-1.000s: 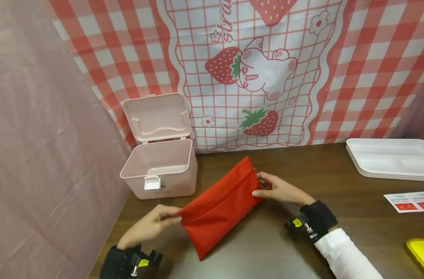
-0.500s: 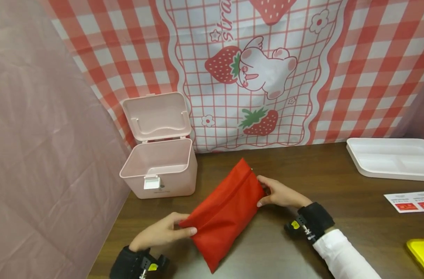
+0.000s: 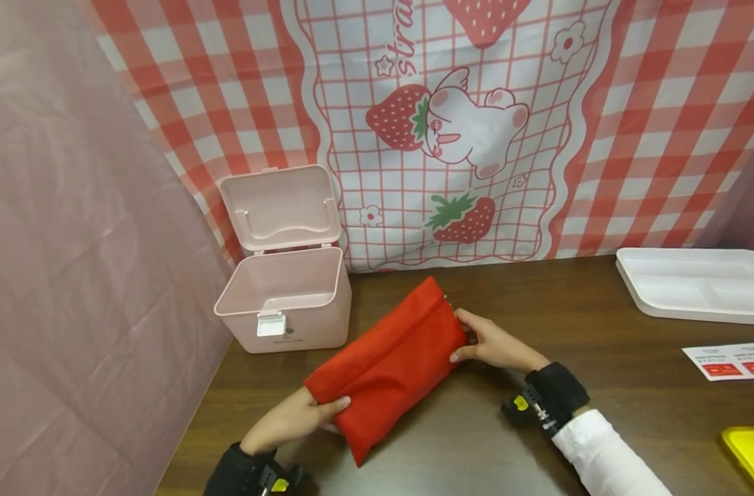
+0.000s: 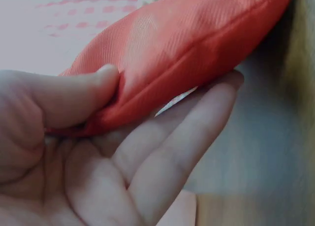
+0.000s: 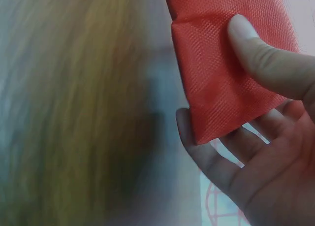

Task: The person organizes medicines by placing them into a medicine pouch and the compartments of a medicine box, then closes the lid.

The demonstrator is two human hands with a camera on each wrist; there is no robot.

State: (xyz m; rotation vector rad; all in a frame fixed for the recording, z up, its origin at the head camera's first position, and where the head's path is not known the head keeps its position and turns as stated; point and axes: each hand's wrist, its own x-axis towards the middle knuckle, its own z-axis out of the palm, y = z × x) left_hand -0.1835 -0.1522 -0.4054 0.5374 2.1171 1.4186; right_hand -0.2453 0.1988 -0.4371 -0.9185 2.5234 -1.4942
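Note:
A red fabric zip pouch [image 3: 392, 368] slants between both hands over the table, its right end higher in the head view. My left hand [image 3: 296, 419] pinches its lower left end, thumb on top and fingers underneath. In the left wrist view the thumb [image 4: 81, 95] presses into the red cloth [image 4: 187, 44] while the fingers stretch below it. At the other end my right hand [image 3: 491, 344] grips the pouch's right edge. The right wrist view has the thumb [image 5: 266, 58] on the near face of the pouch [image 5: 211, 78] and the fingers behind. What the pouch contains is hidden.
A pale pink box [image 3: 302, 331] with its lid raised stands at the back left. On the right are a white divided tray [image 3: 656, 303], a printed card [image 3: 727, 362] and a yellow tray [image 3: 749, 455] cut by the frame. A checked cloth [image 3: 650, 138] hangs behind the table.
My left hand has moved right and now reaches further under the pouch's left end. The pouch dipped toward me, then rose slightly. My right hand shifted a little lower along its edge.

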